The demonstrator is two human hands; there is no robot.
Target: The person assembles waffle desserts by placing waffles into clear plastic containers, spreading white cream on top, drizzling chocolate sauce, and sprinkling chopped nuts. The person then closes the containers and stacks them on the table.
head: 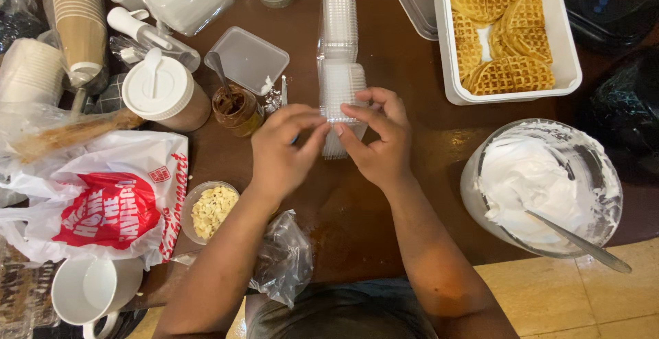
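Note:
A stack of clear plastic clamshell containers (338, 57) lies lengthwise on the brown table (384, 50) in front of me. My left hand (283, 148) and my right hand (375, 133) meet at the stack's near end, fingertips pinching the nearest clear container (334, 109) from both sides. A white tub (570, 71) holding several golden waffle pieces (504, 37) stands at the back right. A large clear bowl of white cream (535, 181) with a metal spoon (583, 244) in it sits at the right.
A jar of brown spread (237, 109) with a spoon, a white-lidded jar (165, 92), stacked paper cups (77, 19) and a clear lid (248, 57) crowd the left. A small bowl of chopped nuts (211, 208), a red-and-white plastic bag (110, 201) and a white mug (89, 291) lie nearer.

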